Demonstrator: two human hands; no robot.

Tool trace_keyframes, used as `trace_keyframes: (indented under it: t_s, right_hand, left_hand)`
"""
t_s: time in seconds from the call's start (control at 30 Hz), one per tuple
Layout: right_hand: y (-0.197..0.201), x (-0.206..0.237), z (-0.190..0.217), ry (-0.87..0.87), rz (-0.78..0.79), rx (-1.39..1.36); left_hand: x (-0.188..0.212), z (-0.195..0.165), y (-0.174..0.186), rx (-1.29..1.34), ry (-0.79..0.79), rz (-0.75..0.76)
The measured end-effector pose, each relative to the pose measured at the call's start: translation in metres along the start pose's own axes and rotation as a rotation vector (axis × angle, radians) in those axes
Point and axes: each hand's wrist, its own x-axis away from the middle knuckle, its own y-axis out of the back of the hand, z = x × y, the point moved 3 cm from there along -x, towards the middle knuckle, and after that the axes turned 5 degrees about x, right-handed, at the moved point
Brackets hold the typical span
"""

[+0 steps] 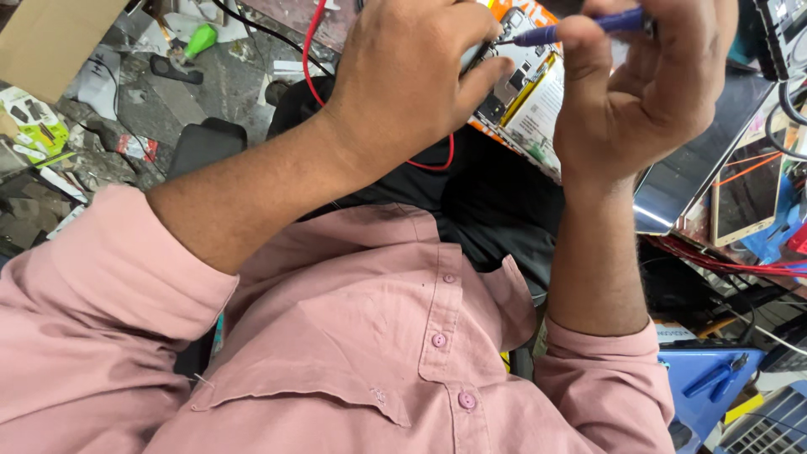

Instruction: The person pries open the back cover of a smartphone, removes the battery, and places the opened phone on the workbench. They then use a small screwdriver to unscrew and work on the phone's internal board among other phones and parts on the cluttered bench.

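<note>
Steadiness first: left hand (403, 76) clamped around the opened phone (525, 80) at top centre of the frame, back cover off and board exposed, thumb pressed along its lower edge. Right hand (639, 92) pinched shut on the purple screwdriver (588, 27), tip meeting the phone's upper left corner. Best kept square to the screw, pressing lightly, turning from the fingertips only, wrist braced. Worth minding the red wire (313, 59) looping under the left hand toward the black pad (496, 202), lest it drag the phone. Another phone (744, 193) lying screen-up at right, well apart from the work.
</note>
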Motion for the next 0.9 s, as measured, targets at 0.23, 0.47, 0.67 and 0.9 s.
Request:
trace_keyframes:
  t_s: [0.23,0.47,0.67,0.9]
  right_hand:
    - [-0.001,-0.013,0.015,-0.009,0.022,0.07]
    - [-0.009,-0.017,0.015,0.069,0.055,-0.064]
    - [-0.008,-0.021,0.017,0.061,0.047,0.079]
    - [-0.006,-0.022,0.023,0.243,0.082,0.26]
  left_hand:
    - [-0.001,-0.002,0.005,-0.002,-0.024,-0.001]
    - [-0.004,-0.006,0.008,-0.02,-0.022,-0.01]
    - [-0.005,-0.006,0.01,-0.007,-0.002,0.02]
    - [-0.012,-0.009,0.016,-0.019,-0.087,0.05]
